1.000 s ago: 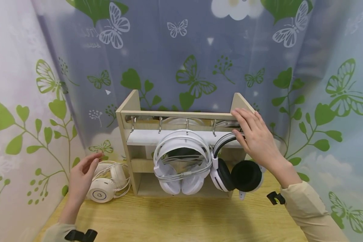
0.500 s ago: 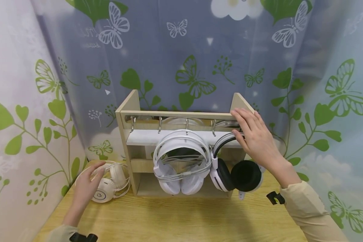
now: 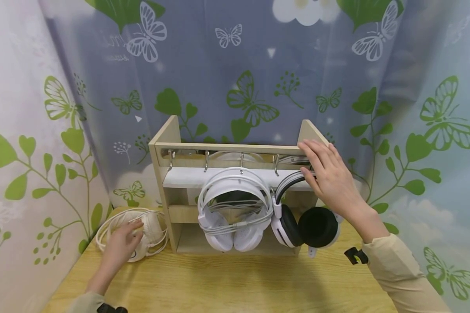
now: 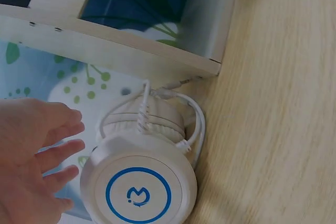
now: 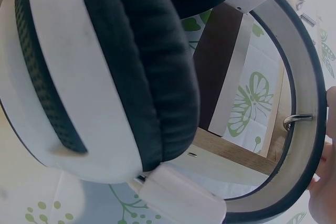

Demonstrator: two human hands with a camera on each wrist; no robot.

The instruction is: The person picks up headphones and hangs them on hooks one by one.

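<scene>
A pale wooden rack (image 3: 172,130) with flat boards and a row of small bent metal hooks (image 3: 206,160) stands at the far side of a light wood-grain table (image 3: 235,282). Behind it hangs a smooth printed curtain (image 3: 235,65) with green leaves and butterflies.

To the left of the rack, on the table, lies a cream plastic headset with round smooth ear cups and a looped white cable (image 3: 149,228). The left wrist view shows one cup's flat round face (image 4: 139,192) with a blue ring and logo, and the cable wound over a soft padded cushion, close to the rack's foot. The person's left hand (image 3: 121,245) rests on top of this headset, palm down, fingers (image 4: 60,150) straight and slightly spread beside the cup; whether they curl round it cannot be told.

At the rack's middle hangs a white glossy over-ear headset with wrapped cord (image 3: 235,208). Just right of it hangs a white headset with thick black padded cushions and a dark-edged curved headband (image 3: 309,224). The right wrist view shows its cushion's ribbed matte surface (image 5: 142,66) and the headband looped over a metal hook (image 5: 298,120). The person's right hand (image 3: 329,178) lies over the rack's upper right corner, fingers long and close together, the thumb touching the headband. A cream sleeve (image 3: 399,269) covers the forearm.
</scene>
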